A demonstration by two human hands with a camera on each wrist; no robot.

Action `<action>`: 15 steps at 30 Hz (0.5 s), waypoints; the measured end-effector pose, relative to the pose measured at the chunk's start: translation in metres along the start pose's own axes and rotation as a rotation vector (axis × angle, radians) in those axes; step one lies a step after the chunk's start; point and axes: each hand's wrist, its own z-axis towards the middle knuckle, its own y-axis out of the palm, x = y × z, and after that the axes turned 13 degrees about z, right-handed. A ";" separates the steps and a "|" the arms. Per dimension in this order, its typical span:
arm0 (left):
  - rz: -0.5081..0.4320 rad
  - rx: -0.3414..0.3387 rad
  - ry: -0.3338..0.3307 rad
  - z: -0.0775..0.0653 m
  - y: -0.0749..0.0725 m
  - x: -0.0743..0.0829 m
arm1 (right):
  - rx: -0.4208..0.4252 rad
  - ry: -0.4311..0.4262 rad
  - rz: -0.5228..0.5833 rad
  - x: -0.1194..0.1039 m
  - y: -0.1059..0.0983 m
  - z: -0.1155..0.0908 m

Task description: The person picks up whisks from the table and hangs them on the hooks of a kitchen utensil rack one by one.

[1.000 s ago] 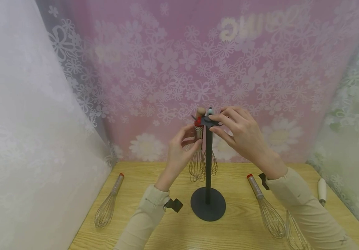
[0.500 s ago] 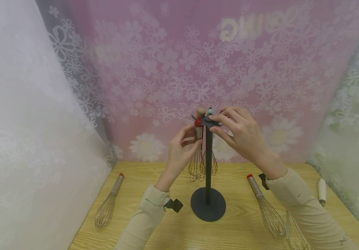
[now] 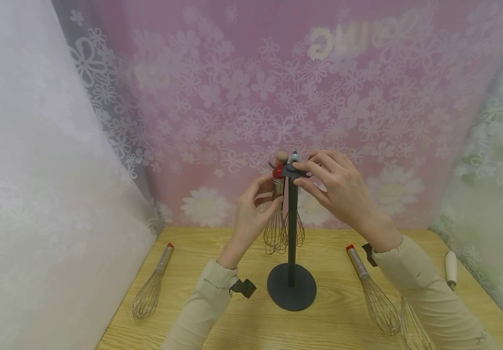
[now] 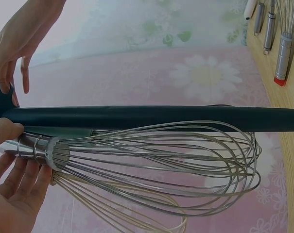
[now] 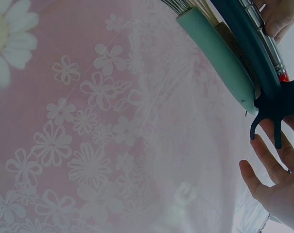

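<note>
My left hand holds a wire whisk by its shiny metal handle, thumb on one side and fingers on the other. The whisk's red end is up at the hook plate of a dark upright stand, and its wires point down. With thumb and forefinger, my right hand pinches the plate's right side. Two other whisks hang at the plate, one with a wooden handle, one with a mint-green handle. Whether the red end is on a hook is hidden.
A red-ended whisk lies on the left of the wooden table. Another red-ended whisk lies on the right. Beside it, more wires and a white handle show partly behind the right sleeve. The stand's round base is mid-table.
</note>
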 end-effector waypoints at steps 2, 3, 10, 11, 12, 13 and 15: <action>0.002 0.004 0.006 0.000 0.000 0.000 | 0.001 -0.001 0.000 0.000 0.000 0.000; 0.001 0.007 0.010 0.000 0.000 0.000 | 0.001 -0.001 0.000 0.000 0.000 0.000; 0.001 0.032 0.037 0.001 0.001 -0.002 | 0.003 -0.006 -0.001 0.000 0.000 0.000; -0.001 0.037 0.040 0.001 0.002 -0.005 | 0.004 -0.006 0.000 0.000 0.000 0.000; -0.002 0.041 0.043 0.000 0.003 -0.009 | 0.003 -0.006 0.000 0.000 0.000 0.000; -0.001 0.046 0.044 0.000 0.005 -0.014 | 0.004 -0.006 0.000 0.000 0.000 0.000; 0.003 0.053 0.042 -0.001 0.008 -0.023 | 0.006 -0.007 0.000 0.000 0.000 0.000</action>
